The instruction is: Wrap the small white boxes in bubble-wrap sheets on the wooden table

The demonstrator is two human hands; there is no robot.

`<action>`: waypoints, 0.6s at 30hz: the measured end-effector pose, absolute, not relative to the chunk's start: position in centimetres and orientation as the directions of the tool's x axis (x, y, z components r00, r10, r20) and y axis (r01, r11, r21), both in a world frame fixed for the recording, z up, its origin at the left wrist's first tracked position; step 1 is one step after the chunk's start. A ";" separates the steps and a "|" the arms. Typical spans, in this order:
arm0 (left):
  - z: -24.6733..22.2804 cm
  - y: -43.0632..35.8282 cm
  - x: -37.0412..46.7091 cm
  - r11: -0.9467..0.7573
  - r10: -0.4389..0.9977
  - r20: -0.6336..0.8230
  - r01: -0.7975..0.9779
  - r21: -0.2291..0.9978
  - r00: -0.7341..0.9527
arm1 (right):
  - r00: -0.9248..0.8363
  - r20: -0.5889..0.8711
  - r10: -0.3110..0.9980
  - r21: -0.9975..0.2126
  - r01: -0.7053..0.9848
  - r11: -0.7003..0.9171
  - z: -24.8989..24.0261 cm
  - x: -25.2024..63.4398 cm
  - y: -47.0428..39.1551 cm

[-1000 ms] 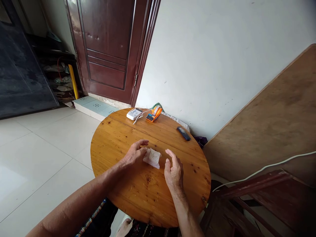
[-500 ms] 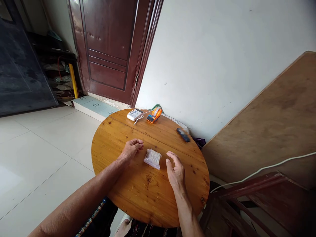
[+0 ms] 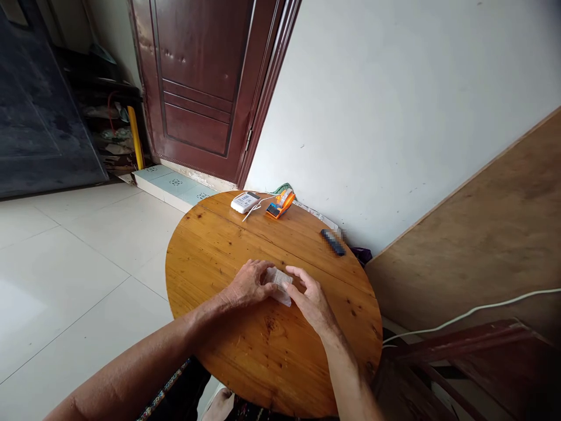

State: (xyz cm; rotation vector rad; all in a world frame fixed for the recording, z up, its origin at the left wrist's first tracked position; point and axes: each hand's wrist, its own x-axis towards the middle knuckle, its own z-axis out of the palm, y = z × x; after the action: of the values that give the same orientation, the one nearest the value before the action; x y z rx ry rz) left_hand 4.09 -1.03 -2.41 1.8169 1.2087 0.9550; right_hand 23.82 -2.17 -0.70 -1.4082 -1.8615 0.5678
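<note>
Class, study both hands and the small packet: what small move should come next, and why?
Probably curl the right hand's raised fingers in to the packet's right side. The left hand is already at its left side, while the right thumb reaches its near right part and the right forefinger stands off it.

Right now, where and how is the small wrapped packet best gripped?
Its left and right edges, I'd judge, coming in from both sides: the packet lies flat on the table, small enough to span, with the left hand and right hand flanking it.
</note>
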 end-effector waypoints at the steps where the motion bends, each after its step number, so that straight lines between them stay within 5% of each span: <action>1: -2.3 -1.1 4.1 -0.305 0.936 0.190 0.414 0.857 0.296 | -0.148 0.294 0.944 -0.705 0.634 0.319 -0.5 23.7 -1.9; 8: -1.8 -1.2 4.2 -0.307 0.932 0.166 0.460 0.833 0.321 | -0.097 0.433 0.896 -0.708 0.579 0.404 -0.4 22.7 -0.9; 18: -2.2 -1.1 4.3 -0.323 0.931 0.191 0.454 0.830 0.312 | -0.002 0.387 0.922 -0.784 0.525 0.330 -0.7 22.6 -1.6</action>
State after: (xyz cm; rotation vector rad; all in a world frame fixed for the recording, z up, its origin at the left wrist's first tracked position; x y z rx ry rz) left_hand 4.27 -1.14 -2.19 1.9108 1.2261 0.9082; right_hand 22.56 -1.56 -0.71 -1.3219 -1.6602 0.5322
